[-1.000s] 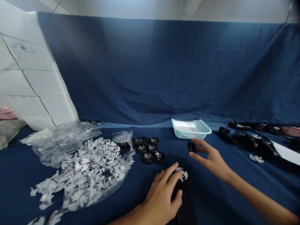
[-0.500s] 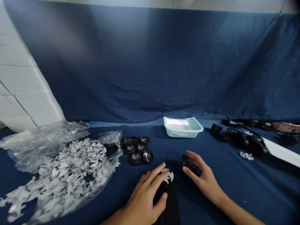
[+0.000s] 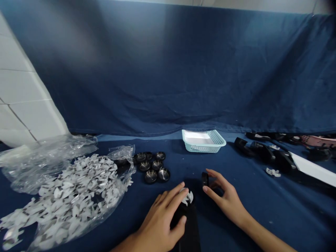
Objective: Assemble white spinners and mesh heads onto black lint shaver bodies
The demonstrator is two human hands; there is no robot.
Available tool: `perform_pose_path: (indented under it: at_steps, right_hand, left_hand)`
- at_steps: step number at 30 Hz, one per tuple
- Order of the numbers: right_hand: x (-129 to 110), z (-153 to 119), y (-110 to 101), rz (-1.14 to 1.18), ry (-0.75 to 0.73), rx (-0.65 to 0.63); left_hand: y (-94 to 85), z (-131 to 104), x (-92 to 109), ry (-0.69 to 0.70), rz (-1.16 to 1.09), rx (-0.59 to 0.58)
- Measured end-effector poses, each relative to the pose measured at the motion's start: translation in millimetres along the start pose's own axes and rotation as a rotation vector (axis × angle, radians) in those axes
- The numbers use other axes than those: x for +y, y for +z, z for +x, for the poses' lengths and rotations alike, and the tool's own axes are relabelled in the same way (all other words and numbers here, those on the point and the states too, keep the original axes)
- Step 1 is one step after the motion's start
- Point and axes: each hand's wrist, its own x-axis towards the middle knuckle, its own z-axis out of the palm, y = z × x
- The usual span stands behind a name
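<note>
Right of centre, a perforated basket (image 3: 202,148) holds a white sheet (image 3: 197,136); below, the right hand (image 3: 229,200) pinches a round black cap (image 3: 205,179); the left hand (image 3: 163,217) lies splayed.

Pale light patches the blue curtain (image 3: 147,38) before me; shadow darkens the table (image 3: 216,231) beside my right hand (image 3: 230,203); the upper-right corner blackens.

I count one black disc (image 3: 205,179) in my right grip (image 3: 231,202), one turquoise basket (image 3: 202,149), at least seven black cups (image 3: 157,165) mid-frame.
</note>
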Motion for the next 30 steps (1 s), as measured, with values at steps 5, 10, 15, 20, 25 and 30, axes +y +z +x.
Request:
perform_pose_path:
  at_steps: [5,10,15,20,25,30]
  right_hand:
    - [-2.5,-0.9,0.1,0.000,0.005,-0.010]
    - [0.6,-1.5,0.1,-0.012,0.020,-0.017]
    - [1.7,-1.1,0.3,-0.009,0.018,-0.026]
    - [0.6,-1.6,-0.4,0.010,0.008,-0.028]
    - [-2.1,-2.3,-2.7,-0.017,-0.039,-0.031]
    - [-6.9,-2.5,-3.3,-0.069,-0.108,-0.070]
  left_hand:
    - [-1.8,0.7,0.3,-0.020,-0.011,-0.024]
    - [-0.6,-0.4,0.4,-0.038,-0.031,0.010]
    - [0.8,0.1,-1.2,-0.027,-0.038,0.026]
    - [1.4,0.9,-2.4,0.010,-0.050,0.008]
    - [0.9,0.7,-3.1,0.008,-0.043,-0.008]
    - [-0.9,1.5,-1.8,-0.012,-0.047,-0.029]
